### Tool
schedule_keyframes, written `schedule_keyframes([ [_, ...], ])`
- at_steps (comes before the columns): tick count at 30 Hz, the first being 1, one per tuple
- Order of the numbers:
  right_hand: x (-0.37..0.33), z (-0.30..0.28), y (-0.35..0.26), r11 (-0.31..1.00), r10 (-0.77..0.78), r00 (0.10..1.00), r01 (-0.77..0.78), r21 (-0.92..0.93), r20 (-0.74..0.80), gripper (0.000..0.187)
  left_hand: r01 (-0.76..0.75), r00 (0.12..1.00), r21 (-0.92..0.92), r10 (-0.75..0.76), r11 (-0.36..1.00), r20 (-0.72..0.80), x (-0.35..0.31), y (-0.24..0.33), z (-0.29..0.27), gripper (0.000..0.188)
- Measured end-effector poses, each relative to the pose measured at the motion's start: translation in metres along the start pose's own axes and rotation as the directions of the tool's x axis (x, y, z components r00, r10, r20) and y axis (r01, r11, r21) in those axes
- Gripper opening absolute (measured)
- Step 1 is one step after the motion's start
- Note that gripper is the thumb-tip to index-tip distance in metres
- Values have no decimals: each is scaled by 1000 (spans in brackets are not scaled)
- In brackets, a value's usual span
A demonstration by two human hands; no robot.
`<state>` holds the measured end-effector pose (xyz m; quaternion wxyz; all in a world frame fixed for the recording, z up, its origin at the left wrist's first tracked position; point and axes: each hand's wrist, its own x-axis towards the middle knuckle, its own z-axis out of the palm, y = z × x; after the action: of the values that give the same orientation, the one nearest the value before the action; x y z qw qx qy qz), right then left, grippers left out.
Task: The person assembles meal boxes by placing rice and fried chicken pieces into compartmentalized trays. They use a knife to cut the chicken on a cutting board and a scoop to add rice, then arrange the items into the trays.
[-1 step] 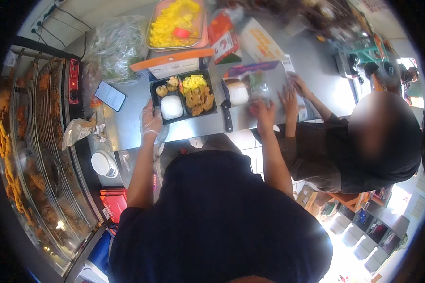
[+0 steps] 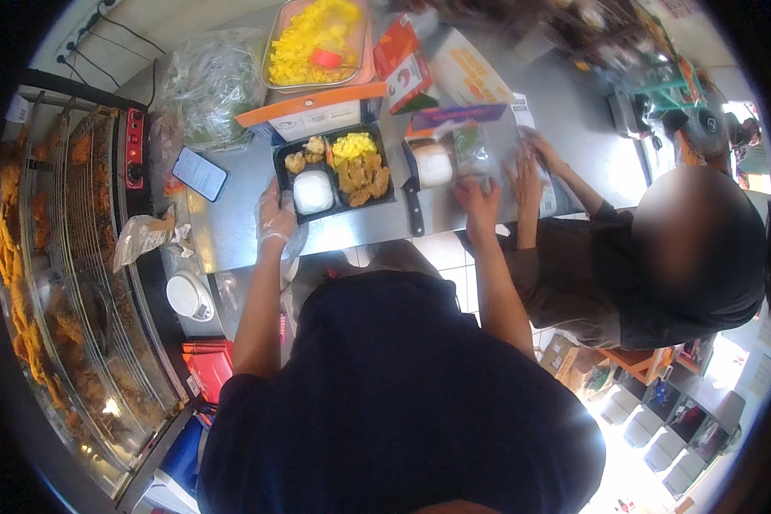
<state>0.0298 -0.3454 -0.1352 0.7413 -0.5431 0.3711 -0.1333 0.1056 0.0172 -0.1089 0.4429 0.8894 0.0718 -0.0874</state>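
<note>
A black meal tray (image 2: 287, 163) lies on the steel counter (image 2: 231, 231), holding a white rice mound (image 2: 313, 190), yellow food (image 2: 353, 144) and fried pieces (image 2: 364, 176). My left hand (image 2: 276, 218), in a clear plastic glove, grips the tray's near-left corner. My right hand (image 2: 480, 201) is bare and rests with its fingers spread on the counter, just right of a black-handled knife (image 2: 413, 210). Beyond it lies a second tray under a clear lid (image 2: 454, 152). A co-worker's hands (image 2: 527, 171) press on that lid from the right.
A pan of yellow food (image 2: 317, 38), a bag of greens (image 2: 210, 81), an orange-and-white box (image 2: 308, 111) and a phone (image 2: 200, 174) sit at the back of the counter. A heated case of fried food (image 2: 51, 257) fills the left. The co-worker (image 2: 660, 257) stands close on my right.
</note>
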Motion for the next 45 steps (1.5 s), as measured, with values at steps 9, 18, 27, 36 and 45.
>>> schedule_keyframes([
  [9,-47,15,35,285,-394,809,559,-779,436,40,125,985,-120,-138,985,-105,-1,-6,29,44],
  [18,-165,-78,8,393,458,809,189,-900,369,41,82,994,-9,-83,997,-71,9,-12,40,40],
  [27,-251,-160,-1,627,528,712,41,-778,463,38,-48,981,-72,60,996,184,18,30,98,51],
  [36,-181,-72,55,641,304,537,495,-586,787,20,-1,995,-886,88,463,44,-45,40,51,37],
  [45,-218,80,107,637,398,-426,766,90,813,15,-356,593,-683,-410,638,-693,-385,-27,-41,37],
])
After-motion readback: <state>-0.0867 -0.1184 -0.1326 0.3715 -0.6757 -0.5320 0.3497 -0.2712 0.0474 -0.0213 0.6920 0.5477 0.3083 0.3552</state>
